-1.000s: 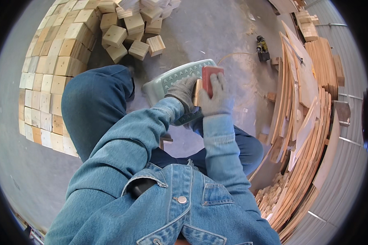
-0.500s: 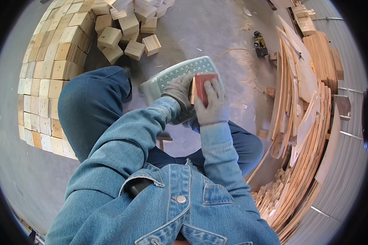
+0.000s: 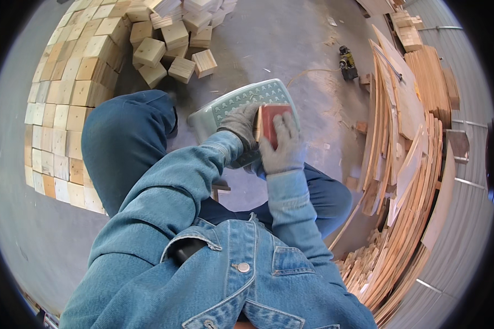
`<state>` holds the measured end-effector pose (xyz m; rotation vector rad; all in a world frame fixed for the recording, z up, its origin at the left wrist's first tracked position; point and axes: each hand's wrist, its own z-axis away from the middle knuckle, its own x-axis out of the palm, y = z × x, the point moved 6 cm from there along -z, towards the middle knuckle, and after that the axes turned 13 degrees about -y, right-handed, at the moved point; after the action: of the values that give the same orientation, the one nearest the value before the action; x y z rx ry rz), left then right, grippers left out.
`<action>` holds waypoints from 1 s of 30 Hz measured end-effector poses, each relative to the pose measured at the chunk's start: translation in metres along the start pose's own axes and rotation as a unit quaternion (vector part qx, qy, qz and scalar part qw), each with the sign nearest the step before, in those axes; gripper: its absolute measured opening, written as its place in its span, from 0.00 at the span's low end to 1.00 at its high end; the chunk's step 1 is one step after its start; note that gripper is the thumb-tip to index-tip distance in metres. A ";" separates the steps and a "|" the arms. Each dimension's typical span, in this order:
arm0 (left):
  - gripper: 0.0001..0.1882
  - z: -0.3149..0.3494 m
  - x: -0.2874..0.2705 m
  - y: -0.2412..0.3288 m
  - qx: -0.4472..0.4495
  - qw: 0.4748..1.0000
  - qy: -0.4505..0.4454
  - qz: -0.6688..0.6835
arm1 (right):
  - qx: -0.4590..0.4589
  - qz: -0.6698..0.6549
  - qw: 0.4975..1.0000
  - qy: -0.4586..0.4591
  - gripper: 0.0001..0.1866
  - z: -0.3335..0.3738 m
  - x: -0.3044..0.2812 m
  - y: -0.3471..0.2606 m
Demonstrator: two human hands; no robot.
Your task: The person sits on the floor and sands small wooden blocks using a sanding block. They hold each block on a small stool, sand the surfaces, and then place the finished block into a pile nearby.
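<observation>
My left hand, in a grey work glove, is closed around the side of a pale wooden block, of which only a narrow strip shows. Against the block's right side lies a flat reddish-brown piece that looks like sandpaper. My right hand, also gloved, grips this piece with its fingers laid over it from the right. Both hands are above a pale green plastic stool with a studded top, between my knees. The hands hide most of the block and the stool's near part.
On the left stands a neat stack of wooden blocks; several loose blocks lie heaped beyond it. A cordless drill rests on the floor at the far right. Plywood and thin wood strips are piled along the right.
My right hand has drawn slightly back toward me along the reddish piece. My left hand keeps its hold on the block. The whole view has shifted a little.
</observation>
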<state>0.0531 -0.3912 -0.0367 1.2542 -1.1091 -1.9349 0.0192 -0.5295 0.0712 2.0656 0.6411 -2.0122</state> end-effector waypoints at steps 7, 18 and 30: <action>0.43 -0.003 0.002 -0.001 0.003 0.999 0.042 -0.002 | 0.009 -0.025 0.999 -0.037 0.38 0.046 -0.004 -0.017; 0.53 0.000 -0.001 0.007 -0.008 1.000 0.005 -0.009 | 0.069 -0.088 0.993 -0.030 0.34 -0.077 0.015 0.013; 0.42 -0.008 0.007 -0.009 0.021 1.000 -0.007 0.013 | 0.007 -0.008 1.000 -0.025 0.38 0.020 0.001 -0.013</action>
<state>0.0574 -0.3950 -0.0494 1.2437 -1.1732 -1.9134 -0.0047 -0.5261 0.0709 2.0176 0.6381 -2.0765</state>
